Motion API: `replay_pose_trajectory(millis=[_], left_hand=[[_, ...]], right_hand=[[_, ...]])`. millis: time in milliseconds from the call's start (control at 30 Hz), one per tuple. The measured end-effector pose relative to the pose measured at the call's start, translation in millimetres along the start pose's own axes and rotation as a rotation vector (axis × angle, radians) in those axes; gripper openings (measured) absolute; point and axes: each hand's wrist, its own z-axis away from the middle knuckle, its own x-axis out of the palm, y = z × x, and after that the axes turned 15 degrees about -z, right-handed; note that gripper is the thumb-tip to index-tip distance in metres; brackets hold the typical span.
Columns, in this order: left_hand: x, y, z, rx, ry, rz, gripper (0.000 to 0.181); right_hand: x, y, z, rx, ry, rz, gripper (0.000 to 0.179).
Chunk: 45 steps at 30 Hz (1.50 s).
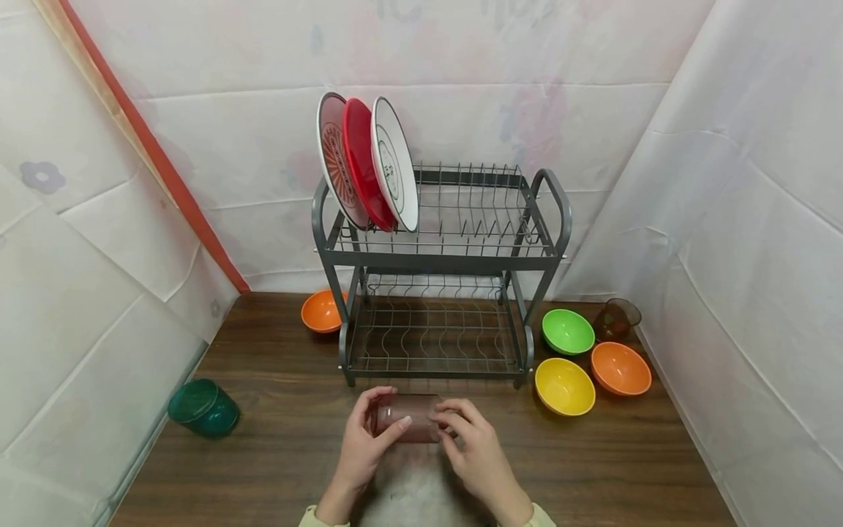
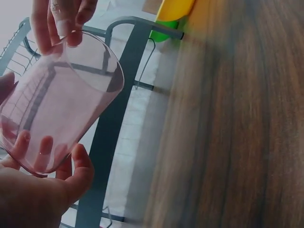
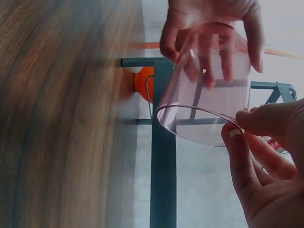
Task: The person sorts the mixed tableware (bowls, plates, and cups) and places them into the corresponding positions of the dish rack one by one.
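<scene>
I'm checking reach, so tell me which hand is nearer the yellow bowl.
Right: the right hand is left of the yellow bowl, at the rim of the pink glass; the left hand is farther left, at its base.

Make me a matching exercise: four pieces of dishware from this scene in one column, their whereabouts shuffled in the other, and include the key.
Column one
1. Pink glass
2. Teal glass
3. Plain red plate
4. Green bowl

Column two
A. On the table, right of the rack
B. Standing on the rack's upper tier
C. On the table, left of the rack
D. Held sideways by the left hand and right hand

Pairs: 1-D, 2-C, 3-B, 4-A
</scene>
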Motion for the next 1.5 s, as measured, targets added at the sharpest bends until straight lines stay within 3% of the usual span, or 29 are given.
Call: replay_pose_trajectory(millis=[600,800,1067,1267,1500], left_hand=[[3.4,16.0,-3.1,0.171,-0.009,-0.093,0.066],[6.5,17.9,-3.5,0.22,-0.003,-0.187,0.069],[10.0,15.9,-3.6,0.315,-0.024,-0.358,0.058],[13.6,18.6,-4.8,0.381,-0.021,-0.398,0.061],[10.5,21.6,-8.4,0.442,-0.096,-0.475,0.066]], right_hand=[[15.3,13.2,7.0,0.176,-0.025,-0.137,0.059],[23.0,20.4,9.7,0.218,-0.035,-0.185,0.064],[25.8,24.4,12.3,0.288,-0.078,-0.225,0.067],[25.5,22.8,10.4,0.3,-0.07,-0.241,0.064],[25.7,24.0,10.4,0.327,-0.051,-0.272,0.064]])
